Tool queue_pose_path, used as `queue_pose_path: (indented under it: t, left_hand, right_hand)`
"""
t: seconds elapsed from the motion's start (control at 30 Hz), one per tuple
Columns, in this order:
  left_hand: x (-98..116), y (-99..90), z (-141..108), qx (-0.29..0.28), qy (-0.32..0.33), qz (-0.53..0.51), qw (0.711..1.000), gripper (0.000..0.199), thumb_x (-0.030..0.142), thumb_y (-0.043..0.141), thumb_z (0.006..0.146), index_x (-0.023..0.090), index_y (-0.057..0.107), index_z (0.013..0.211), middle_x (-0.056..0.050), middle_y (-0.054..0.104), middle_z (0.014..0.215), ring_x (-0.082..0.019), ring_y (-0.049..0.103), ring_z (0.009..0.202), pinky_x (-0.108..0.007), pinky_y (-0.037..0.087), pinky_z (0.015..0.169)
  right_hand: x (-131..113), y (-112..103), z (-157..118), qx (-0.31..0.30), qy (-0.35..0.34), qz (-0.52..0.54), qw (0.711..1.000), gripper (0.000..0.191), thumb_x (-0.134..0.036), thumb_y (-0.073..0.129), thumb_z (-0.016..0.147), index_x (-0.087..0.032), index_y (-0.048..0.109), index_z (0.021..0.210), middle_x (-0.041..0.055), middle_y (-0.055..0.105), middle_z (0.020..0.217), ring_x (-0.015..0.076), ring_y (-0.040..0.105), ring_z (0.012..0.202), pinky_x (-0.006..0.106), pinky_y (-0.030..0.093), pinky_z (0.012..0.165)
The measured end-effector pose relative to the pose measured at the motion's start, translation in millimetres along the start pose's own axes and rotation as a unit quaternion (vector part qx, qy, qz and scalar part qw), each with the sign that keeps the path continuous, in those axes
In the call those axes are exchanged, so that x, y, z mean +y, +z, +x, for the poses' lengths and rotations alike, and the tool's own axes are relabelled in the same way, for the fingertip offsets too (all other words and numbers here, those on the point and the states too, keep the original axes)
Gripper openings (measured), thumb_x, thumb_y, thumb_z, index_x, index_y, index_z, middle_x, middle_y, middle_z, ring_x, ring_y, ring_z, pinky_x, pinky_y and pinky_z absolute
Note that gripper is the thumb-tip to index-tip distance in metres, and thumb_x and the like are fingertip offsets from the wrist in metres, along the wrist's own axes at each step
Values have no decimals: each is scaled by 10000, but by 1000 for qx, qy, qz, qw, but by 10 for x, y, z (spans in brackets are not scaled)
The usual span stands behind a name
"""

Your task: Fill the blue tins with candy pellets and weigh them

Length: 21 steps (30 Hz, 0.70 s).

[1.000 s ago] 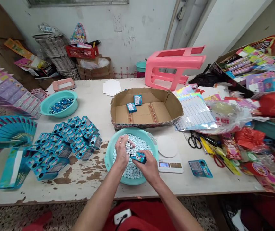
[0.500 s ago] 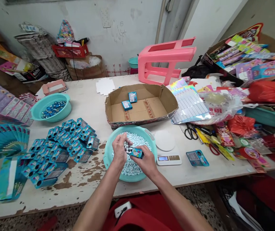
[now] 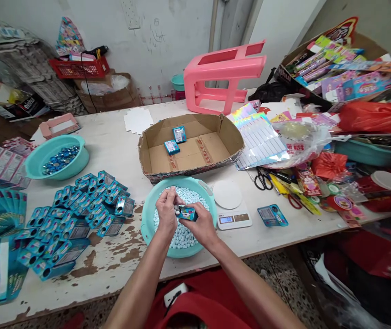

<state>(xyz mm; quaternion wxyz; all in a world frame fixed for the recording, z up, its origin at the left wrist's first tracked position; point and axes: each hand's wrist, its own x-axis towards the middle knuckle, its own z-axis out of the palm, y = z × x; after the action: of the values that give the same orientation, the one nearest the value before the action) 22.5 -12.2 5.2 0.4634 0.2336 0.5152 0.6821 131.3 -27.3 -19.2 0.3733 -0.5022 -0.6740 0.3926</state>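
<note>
Over a turquoise bowl (image 3: 145, 228) full of small pale candies (image 3: 183, 241), both my hands work close together. My right hand (image 3: 203, 225) grips a small blue candy box (image 3: 187, 213), tilted with its end toward my left hand. Closed around a few of the pale candies, my left hand (image 3: 166, 211) is at that end of the box. Part of the box lies hidden behind my fingers. Just right of the bowl stands a white digital scale (image 3: 234, 220), and beyond it a flat blue carton (image 3: 272, 215) lies on the table.
Many blue boxes (image 3: 75, 214) stand grouped at the left. Behind them is a turquoise bowl (image 3: 84, 160) with shiny blue pieces. A cardboard tray (image 3: 188, 155) holds two blue boxes. Scissors (image 3: 263, 179), pens and packets crowd the right; a pink stool (image 3: 195, 87) lies at the back.
The whole view has shifted, so the table's things appear further left and slightly higher. Fewer candies show at my left fingertips, which stay at the box's end. My right hand keeps its hold.
</note>
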Motion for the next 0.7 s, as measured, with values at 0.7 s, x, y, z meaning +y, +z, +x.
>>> queue_pose_path:
  t: [0.7]
  left_hand:
    - [-1156, -574, -231, -48, -77, 699, 710, 543, 594, 441, 792, 170, 540, 1117, -184, 530, 1146, -368, 506, 1059, -477, 395, 828]
  right_hand:
    - [347, -395, -5, 63, 11, 68, 996, 331, -348, 729, 703, -216, 618, 986, 45, 614, 953, 217, 590, 911, 351, 475, 809]
